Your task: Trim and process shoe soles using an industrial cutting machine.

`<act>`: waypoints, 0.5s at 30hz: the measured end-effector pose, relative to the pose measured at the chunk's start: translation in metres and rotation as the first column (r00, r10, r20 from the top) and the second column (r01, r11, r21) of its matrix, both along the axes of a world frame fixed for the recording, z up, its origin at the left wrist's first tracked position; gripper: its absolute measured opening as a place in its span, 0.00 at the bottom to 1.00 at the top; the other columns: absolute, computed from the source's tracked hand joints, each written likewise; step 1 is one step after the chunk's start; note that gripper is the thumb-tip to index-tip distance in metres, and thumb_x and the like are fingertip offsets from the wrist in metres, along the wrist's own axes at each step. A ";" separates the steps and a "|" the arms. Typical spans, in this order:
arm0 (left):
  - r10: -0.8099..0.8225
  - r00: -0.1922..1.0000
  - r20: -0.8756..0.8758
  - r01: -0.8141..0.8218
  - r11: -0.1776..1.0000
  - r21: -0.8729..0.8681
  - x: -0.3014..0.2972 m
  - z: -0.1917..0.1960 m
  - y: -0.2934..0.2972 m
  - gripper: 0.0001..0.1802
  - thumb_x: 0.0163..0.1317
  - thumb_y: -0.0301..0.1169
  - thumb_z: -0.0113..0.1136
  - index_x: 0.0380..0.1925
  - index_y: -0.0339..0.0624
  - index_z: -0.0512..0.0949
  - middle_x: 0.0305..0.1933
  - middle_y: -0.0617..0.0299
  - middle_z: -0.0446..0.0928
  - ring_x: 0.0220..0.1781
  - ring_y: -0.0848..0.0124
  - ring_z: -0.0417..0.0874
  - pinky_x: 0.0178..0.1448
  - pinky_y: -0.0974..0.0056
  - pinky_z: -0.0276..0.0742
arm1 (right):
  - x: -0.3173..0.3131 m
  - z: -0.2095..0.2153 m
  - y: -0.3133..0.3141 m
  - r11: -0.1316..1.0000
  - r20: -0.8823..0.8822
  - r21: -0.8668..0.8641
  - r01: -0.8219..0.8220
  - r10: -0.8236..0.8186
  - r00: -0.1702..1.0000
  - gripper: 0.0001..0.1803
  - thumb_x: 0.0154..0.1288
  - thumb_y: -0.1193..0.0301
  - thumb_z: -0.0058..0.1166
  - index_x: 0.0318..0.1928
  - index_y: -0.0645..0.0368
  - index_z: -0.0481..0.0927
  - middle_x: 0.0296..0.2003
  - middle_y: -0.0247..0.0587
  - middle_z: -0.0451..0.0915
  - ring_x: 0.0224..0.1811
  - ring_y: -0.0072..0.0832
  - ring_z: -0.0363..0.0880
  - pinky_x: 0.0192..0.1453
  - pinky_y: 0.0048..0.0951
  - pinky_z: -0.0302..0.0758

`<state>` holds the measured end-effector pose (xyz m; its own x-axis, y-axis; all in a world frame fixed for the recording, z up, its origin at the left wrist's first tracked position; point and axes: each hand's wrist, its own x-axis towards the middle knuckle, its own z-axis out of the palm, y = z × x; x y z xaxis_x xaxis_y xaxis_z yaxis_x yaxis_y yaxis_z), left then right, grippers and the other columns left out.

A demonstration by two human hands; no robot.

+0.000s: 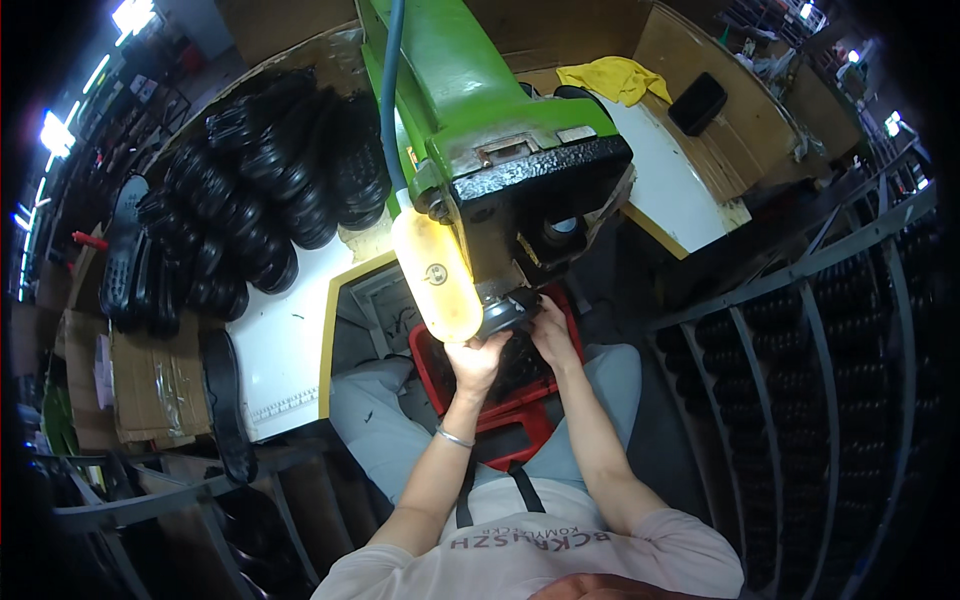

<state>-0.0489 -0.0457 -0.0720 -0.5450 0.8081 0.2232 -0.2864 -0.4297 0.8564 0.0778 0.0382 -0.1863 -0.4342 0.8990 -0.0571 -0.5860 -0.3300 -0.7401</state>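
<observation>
Both my hands are raised to the black head of a green machine [500, 90], holding a black shoe sole [508, 314] between them. My left hand [478, 364] grips its near left side, just under a lit yellow lamp [436, 275]. At the sole's right side my right hand [553, 332] has its fingers curled round the edge. The machine head and the lamp hide part of the sole and some fingertips. Below my hands, a red bin [540, 425] between my knees has dark pieces in it.
Stacks of black soles [250, 190] cover the white worktable [280, 340] at left, with one sole [228, 400] hanging over its edge. A yellow cloth [615, 80] and a black tray [698, 104] lie at the back right. Metal racks [825, 370] of dark soles stand on my right.
</observation>
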 end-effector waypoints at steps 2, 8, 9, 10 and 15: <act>-0.006 1.000 0.002 0.006 1.000 0.008 0.004 -0.002 0.005 0.23 0.50 0.21 0.72 0.44 0.38 0.72 0.43 0.63 0.75 0.47 0.73 0.77 0.55 0.68 0.73 | 0.019 -0.002 0.002 0.995 -0.043 -0.070 0.068 -0.071 0.997 0.19 0.59 0.78 0.57 0.51 0.61 0.71 0.45 0.37 0.76 0.48 0.26 0.75 0.51 0.28 0.74; -0.028 0.999 0.033 0.028 1.000 0.008 0.003 0.013 -0.001 0.27 0.49 0.20 0.74 0.47 0.37 0.70 0.45 0.61 0.75 0.47 0.72 0.78 0.55 0.66 0.75 | 0.075 0.081 0.025 0.794 0.341 0.411 0.448 -0.590 0.732 0.21 0.49 0.78 0.70 0.42 0.60 0.75 0.38 0.32 0.73 0.42 0.20 0.71 0.48 0.22 0.70; -0.055 0.998 0.009 0.055 0.998 0.007 -0.002 0.017 -0.005 0.28 0.48 0.20 0.74 0.48 0.37 0.69 0.45 0.61 0.75 0.47 0.72 0.78 0.55 0.66 0.75 | 0.080 0.103 0.026 0.738 0.361 0.521 0.430 -0.646 0.672 0.21 0.48 0.76 0.72 0.42 0.61 0.75 0.38 0.31 0.72 0.41 0.20 0.70 0.48 0.23 0.69; -0.085 0.996 -0.014 0.085 0.996 0.008 -0.007 0.020 -0.008 0.28 0.48 0.20 0.74 0.48 0.36 0.69 0.45 0.61 0.75 0.47 0.71 0.78 0.55 0.66 0.76 | 0.085 0.117 0.027 0.714 0.373 0.577 0.398 -0.663 0.649 0.21 0.48 0.75 0.72 0.41 0.61 0.75 0.38 0.32 0.71 0.41 0.21 0.70 0.48 0.23 0.69; 0.027 0.994 -0.110 -0.032 0.999 -0.043 -0.034 0.011 -0.026 0.28 0.46 0.23 0.76 0.46 0.35 0.71 0.43 0.61 0.77 0.46 0.73 0.79 0.54 0.68 0.75 | 0.073 0.165 0.020 0.601 0.384 0.759 0.250 -0.724 0.573 0.24 0.44 0.74 0.74 0.39 0.62 0.74 0.39 0.36 0.69 0.40 0.27 0.71 0.47 0.26 0.70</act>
